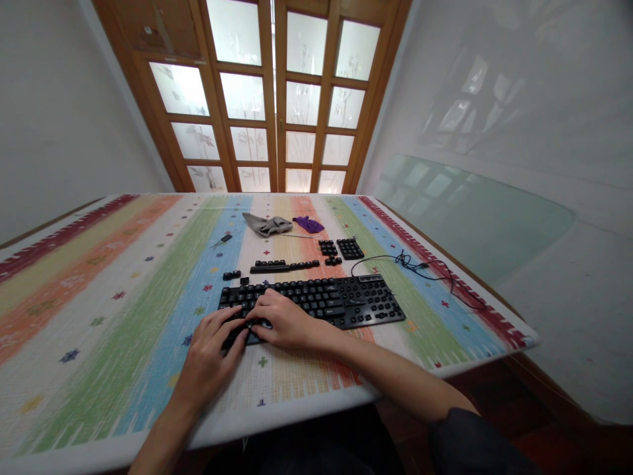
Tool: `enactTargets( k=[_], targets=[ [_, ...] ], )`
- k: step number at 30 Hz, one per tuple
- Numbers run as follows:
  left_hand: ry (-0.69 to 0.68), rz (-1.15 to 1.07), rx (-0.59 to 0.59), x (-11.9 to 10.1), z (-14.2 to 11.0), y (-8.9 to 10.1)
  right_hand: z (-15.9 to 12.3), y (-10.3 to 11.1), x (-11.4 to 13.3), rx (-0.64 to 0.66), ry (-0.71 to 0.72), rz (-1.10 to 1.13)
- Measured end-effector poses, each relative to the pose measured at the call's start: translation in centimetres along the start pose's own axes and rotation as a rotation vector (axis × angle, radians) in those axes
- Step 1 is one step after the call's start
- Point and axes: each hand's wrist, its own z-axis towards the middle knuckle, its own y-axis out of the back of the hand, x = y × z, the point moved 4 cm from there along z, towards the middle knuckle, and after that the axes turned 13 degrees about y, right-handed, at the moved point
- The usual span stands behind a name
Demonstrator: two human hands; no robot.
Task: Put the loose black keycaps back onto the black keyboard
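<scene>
A black keyboard (316,300) lies at a slant on the striped tablecloth. Keycaps are off its right part, where bare key stems show. My left hand (215,343) is at the left end, its fingers bent over the keys and its thumb by the front edge, closed around that corner. Beside it, my right hand (281,320) reaches across with thumb and forefinger curled together at the lower left keys. Whatever is between those fingertips is hidden. Behind the keyboard sit a row of loose keycaps (284,266) and a block of number-pad keycaps (350,249).
A grey cloth (267,225) and a purple cloth (308,224) lie farther back, near a thin rod. Left of them is a small dark tool (226,238). The keyboard's cable (410,262) coils to the right. A wall borders the table's right side.
</scene>
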Motion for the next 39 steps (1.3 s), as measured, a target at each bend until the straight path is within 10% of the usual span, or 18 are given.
enactTargets(
  k=[39],
  targets=[
    [-0.005,0.006,0.011,-0.17,0.08,-0.16,0.24,-0.18,-0.07,0.018,0.019,-0.188]
  ],
)
